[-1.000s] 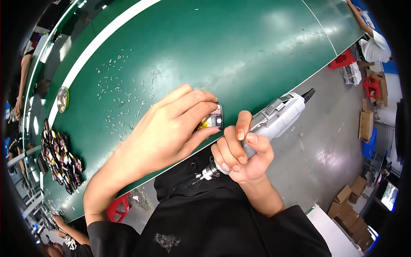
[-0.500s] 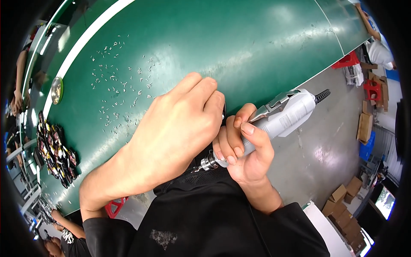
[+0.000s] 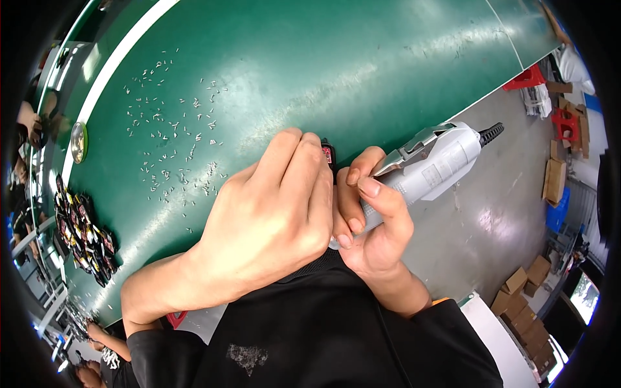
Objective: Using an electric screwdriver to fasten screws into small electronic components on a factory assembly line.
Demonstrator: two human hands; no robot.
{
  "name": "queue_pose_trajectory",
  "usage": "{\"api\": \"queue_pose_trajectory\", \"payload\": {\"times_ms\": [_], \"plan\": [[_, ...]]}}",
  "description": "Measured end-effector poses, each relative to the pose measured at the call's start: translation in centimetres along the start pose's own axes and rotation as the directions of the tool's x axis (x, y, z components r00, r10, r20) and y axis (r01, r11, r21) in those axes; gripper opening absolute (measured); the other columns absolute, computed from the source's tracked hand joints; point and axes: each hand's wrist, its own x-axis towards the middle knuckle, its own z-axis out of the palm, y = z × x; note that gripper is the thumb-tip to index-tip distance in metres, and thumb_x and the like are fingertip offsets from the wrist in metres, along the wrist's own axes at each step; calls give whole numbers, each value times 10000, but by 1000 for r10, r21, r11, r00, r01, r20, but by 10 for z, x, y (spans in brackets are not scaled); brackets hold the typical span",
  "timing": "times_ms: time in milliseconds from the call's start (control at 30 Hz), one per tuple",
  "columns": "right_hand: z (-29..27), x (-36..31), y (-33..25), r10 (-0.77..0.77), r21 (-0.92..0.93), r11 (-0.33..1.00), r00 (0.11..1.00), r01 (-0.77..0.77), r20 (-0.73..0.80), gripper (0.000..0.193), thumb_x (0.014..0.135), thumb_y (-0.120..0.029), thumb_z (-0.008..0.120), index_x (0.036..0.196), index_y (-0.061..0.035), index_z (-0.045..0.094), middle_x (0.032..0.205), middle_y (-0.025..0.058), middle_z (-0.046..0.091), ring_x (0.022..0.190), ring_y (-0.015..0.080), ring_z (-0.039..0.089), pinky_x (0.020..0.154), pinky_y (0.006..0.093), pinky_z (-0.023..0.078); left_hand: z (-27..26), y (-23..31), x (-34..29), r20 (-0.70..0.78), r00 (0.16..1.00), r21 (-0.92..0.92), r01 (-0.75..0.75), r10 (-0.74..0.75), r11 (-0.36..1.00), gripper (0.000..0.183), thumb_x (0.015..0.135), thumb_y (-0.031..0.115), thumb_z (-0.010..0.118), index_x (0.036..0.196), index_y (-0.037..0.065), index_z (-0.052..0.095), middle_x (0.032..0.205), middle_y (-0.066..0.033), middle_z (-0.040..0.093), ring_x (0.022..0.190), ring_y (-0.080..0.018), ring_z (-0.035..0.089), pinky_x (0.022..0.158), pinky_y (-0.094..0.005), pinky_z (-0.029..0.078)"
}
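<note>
Grey power tool [image 3: 435,169] in right hand [image 3: 380,223], left hand [image 3: 275,204] (grip hidden) by table edge [image 3: 475,103], floor [image 3: 469,255] spreading right

Head-worn fisheye looks down over green table [image 3: 291,77]

The electric screwdriver [image 3: 436,171] has a smooth grey plastic body and a shiny metal lever [image 3: 414,152]. The green table [image 3: 278,71] is smooth and glossy. The tiny bits [image 3: 213,169] look like shiny metal. The shirt [image 3: 317,333] is dull black cloth.
</note>
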Motion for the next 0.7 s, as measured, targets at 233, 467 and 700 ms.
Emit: {"api": "queue_pose_trajectory", "payload": {"times_ms": [233, 467, 700], "plan": [[-2, 3, -15, -23, -30, 999, 994, 26, 103, 89, 897, -99, 449, 924, -17, 468, 514, 39, 402, 382, 140, 388, 414, 288, 374, 3, 1, -6, 12, 1000, 0, 18, -18, 1000, 353, 673, -5, 690, 989, -120, 582, 1057, -185, 571, 951, -313, 593, 633, -335, 537], [18, 31, -86, -151, -207, 936, 857, 284, 493, 171, 962, -199, 395, 1013, -45, 450, 575, 5, 406, 452, 111, 419, 526, 292, 419, 3, 0, -16, 85, 996, 29, -33, 31, 999, 471, 612, 6, 693, 1040, -151, 574, 1122, -223, 557, 1007, -331, 588, 678, -340, 554], [12, 63, -88, -127, -273, 889, 772, 367, 623, 231, 963, -236, 370, 1019, -55, 502, 588, -7, 431, 471, 97, 426, 550, 278, 408, 18, -5, -23, -83, 988, 74, -126, 132, 989, 407, 583, -28, 643, 960, -176, 608, 1072, -262, 582, 953, -351, 614, 726, -364, 568]]}}
